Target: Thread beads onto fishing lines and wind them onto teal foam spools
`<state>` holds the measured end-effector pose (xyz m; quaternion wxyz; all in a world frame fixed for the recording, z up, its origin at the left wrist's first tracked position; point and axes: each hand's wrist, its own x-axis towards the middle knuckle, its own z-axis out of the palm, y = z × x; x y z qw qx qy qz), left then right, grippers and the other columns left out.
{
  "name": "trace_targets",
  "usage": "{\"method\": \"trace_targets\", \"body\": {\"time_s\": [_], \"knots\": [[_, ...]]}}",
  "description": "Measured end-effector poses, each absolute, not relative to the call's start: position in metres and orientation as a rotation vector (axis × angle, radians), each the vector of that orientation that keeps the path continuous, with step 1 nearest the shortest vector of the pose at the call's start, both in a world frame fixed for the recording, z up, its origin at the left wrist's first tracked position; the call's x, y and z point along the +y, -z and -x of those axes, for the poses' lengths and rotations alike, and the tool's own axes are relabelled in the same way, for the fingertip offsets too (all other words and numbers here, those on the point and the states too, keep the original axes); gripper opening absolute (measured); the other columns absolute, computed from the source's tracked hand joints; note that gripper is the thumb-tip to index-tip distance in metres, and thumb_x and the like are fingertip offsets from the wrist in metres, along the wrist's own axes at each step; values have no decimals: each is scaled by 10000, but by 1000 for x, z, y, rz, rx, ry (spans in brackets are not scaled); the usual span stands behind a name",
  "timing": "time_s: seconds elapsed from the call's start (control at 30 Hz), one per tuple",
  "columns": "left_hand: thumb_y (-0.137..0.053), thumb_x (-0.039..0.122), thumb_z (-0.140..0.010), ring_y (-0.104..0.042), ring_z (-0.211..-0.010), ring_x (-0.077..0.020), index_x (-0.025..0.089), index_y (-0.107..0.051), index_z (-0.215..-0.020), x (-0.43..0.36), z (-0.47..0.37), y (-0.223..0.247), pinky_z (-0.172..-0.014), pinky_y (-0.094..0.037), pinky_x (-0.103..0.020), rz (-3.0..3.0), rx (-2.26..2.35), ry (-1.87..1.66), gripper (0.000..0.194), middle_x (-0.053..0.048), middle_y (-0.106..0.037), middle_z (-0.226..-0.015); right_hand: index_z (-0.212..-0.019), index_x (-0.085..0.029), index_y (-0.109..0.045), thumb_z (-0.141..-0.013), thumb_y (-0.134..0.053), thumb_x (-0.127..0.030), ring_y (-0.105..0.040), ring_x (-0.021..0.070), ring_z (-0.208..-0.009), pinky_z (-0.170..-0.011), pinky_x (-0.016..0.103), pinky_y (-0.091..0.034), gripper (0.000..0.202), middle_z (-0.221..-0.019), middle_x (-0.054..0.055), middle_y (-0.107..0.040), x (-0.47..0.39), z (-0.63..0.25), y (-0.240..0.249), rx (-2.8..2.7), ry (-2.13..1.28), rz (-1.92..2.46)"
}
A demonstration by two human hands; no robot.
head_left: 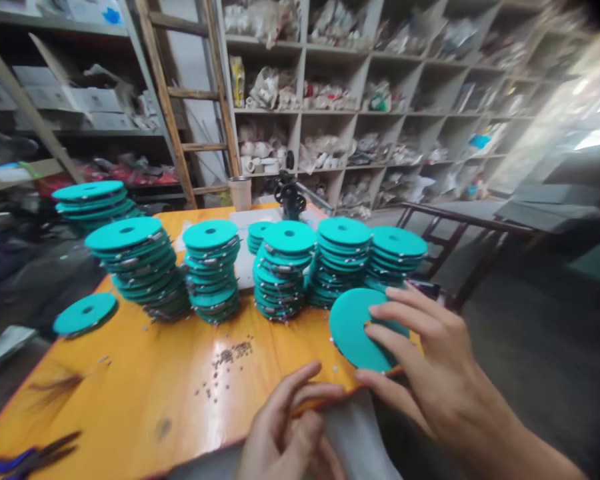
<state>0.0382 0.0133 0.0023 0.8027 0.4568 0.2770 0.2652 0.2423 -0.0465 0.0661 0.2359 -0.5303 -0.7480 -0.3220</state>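
My right hand (430, 360) is on a round teal foam spool (355, 330) at the table's right edge. Its fingers lie over the spool's face near the centre hole, with the thumb at the lower rim. The spool is tilted towards me. My left hand (295, 427) is low in front, near the table edge, with index and middle fingers stretched to the right and the others curled. I see nothing in it. Behind stand several stacks of like spools, among them a middle stack (285, 273) and a left stack (140, 267).
Small dark beads (230, 357) lie scattered on the orange table (145, 393). Pliers with blue handles (35, 460) lie at the lower left, below some dark strands (60, 383). A single spool (86, 313) lies at the left edge. A cup (240, 193) and black device (289, 193) stand behind.
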Motion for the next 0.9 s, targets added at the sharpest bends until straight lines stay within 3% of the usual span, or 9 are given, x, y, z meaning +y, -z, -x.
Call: {"method": "trace_targets", "body": {"time_s": [0.1,0.2,0.3,0.43,0.57,0.63,0.73,0.9], "knots": [[-638,604,-842,-545,-393,-62,145,-619,-1193,14,-40,4,-393,-399,-157,-995,644,-460,578,-55,-695,-763,-1135,-43,-562,-977,-569,-277,-411,322,-1285,-1068,441,-366,283,-1197,164,-501,-39,-226,-41,-2085,803,1431],[-505,513,-950,-481,-351,-39,123,-666,-1015,12,-30,7,-373,-329,-138,-1121,818,-454,427,-6,-621,-613,-1137,-30,-562,-985,-554,-281,-421,329,-1279,-1055,453,-373,293,-1202,172,-507,-35,-218,-24,-2080,727,1438],[-406,349,-1008,-566,-430,-66,153,-677,-994,11,-16,7,-443,-407,-161,-1558,942,-628,334,-18,-663,-655,-1149,-38,-557,-1000,-519,-299,-429,339,-1282,-1026,476,-403,304,-1221,184,-524,-33,-216,-10,-2100,635,1472],[-454,95,-936,-670,-648,-142,189,-648,-946,14,-4,3,-587,-488,-235,-2305,1009,-1013,216,-18,-713,-765,-1112,-97,-557,-981,-502,-288,-472,324,-1254,-957,485,-469,239,-1245,180,-541,-35,-207,-1,-2094,413,1556],[-511,93,-913,-571,-688,-179,214,-618,-871,18,-2,2,-640,-449,-293,-2526,1117,-1015,167,-16,-635,-741,-1257,-129,-516,-953,-449,-169,-502,249,-1278,-995,410,-486,313,-1334,165,-528,-31,-186,-7,-2016,259,1493],[-497,92,-918,-546,-726,-186,209,-606,-866,19,0,3,-684,-444,-307,-2502,1118,-998,169,-30,-624,-774,-1288,-162,-517,-950,-418,-122,-530,207,-1261,-1049,380,-447,355,-1293,114,-588,-26,-175,-9,-2059,205,1387],[-481,72,-911,-528,-755,-191,195,-604,-851,19,5,4,-690,-424,-309,-2464,1141,-916,184,-51,-615,-797,-1149,-198,-576,-952,-430,-93,-590,165,-1135,-1107,370,-350,267,-1075,24,-686,-17,-162,-1,-2054,45,1270],[-469,78,-932,-535,-831,-184,196,-650,-875,22,27,-1,-714,-417,-297,-2307,1177,-848,223,-53,-595,-826,-950,-226,-611,-934,-478,-82,-611,171,-1008,-1083,411,-294,197,-854,-23,-671,-8,-153,11,-1919,-96,1297]]}}
